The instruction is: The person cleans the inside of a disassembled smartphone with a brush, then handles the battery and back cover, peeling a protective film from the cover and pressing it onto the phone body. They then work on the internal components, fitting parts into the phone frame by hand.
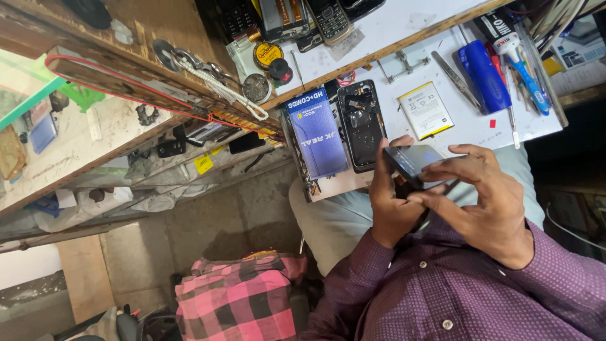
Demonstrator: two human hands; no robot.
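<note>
Left hand [392, 201]: you grip the dark phone screen [411, 161] from below, fingers wrapped round its edge, so it stays steady above your lap.
Right hand [483, 196]: your fingertips close on the screen's near edge, seemingly to work along its rim.
Screen: tilted, held clear of the white bench [470, 129].
Open phone body [361, 123]: it lies face-up on the bench, just beside the blue box [317, 134].
Battery [425, 109]: set apart, within reach.
Blue screwdriver [485, 76]: parked at the far edge.
</note>
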